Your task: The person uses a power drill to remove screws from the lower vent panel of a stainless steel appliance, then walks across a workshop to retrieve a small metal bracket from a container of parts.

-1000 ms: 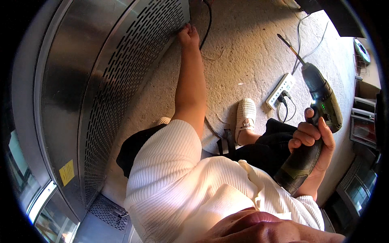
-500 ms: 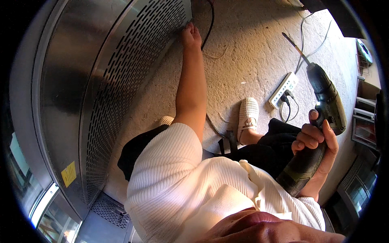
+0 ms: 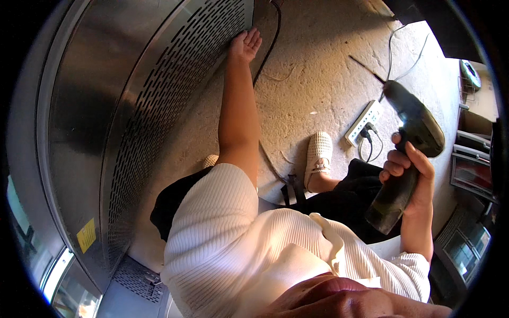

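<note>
My right hand point(image 3: 408, 161) is wrapped round the handle of a dark green and black cordless drill point(image 3: 421, 124). A long thin bit point(image 3: 366, 68) sticks out of its chuck, pointing up and left over the floor, apart from the panel. My left arm reaches far forward. At the far end of a metal panel point(image 3: 175, 74) with rows of slots, my left hand point(image 3: 245, 46) rests close against the lower edge, palm partly turned up and fingers stretched out. Nothing shows in its palm; the fingertips' contact with the panel is hard to make out.
A white power strip point(image 3: 363, 123) with black plugs lies on the rough concrete floor point(image 3: 313, 79). A black cable point(image 3: 277, 32) runs beside my left hand, and thin wires trail behind the drill. Metal racks point(image 3: 472, 164) stand at the right, a dark piece of furniture point(image 3: 429, 26) at the far right.
The drill has risen and swung left, its bit tip now nearer the panel. My right forearm shows more. My left hand has shifted slightly left, its fingers more spread.
</note>
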`<state>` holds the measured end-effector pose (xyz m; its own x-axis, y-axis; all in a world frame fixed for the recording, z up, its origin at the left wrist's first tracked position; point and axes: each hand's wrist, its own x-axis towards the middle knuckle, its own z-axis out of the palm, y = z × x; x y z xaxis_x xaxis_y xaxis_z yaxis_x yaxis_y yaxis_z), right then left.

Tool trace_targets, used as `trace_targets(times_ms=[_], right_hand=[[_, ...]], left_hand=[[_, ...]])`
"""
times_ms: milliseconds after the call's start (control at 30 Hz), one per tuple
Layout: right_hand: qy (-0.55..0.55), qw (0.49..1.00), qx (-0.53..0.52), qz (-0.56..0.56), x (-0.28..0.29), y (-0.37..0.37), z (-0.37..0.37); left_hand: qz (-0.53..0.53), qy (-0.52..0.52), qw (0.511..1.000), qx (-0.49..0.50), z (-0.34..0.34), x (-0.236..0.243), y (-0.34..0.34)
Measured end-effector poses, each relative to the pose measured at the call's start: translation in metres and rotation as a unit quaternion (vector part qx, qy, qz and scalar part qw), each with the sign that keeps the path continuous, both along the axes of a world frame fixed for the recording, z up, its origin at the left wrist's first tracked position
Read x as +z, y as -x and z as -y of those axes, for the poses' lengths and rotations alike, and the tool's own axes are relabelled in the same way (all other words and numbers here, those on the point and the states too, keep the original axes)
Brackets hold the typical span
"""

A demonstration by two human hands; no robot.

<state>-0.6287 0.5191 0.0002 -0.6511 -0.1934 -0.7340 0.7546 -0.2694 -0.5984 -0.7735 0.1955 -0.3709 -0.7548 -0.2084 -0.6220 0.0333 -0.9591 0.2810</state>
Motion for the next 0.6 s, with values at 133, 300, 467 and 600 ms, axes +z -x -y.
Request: trace_targets(times_ms=[133, 300, 467, 600], right_hand=[[-0.055, 0.994, 0.094, 0.016, -0.012, 0.028, 0.007], [-0.026, 0.982, 0.186, -0.012, -0.073, 0.067, 0.023], [0.053, 0.981, 0.183, 0.018, -0.140, 0.077, 0.029], [0.093, 0.980, 0.173, 0.030, -0.192, 0.089, 0.033]], left_hand=[[0.059, 0.005, 0.998, 0.000, -0.002, 0.009, 0.005], [0.099, 0.098, 0.990, -0.024, -0.008, -0.005, 0.008], [0.089, 0.183, 0.978, -0.045, -0.017, -0.005, 0.006], [0.079, 0.195, 0.977, -0.029, -0.016, -0.016, 0.011]])
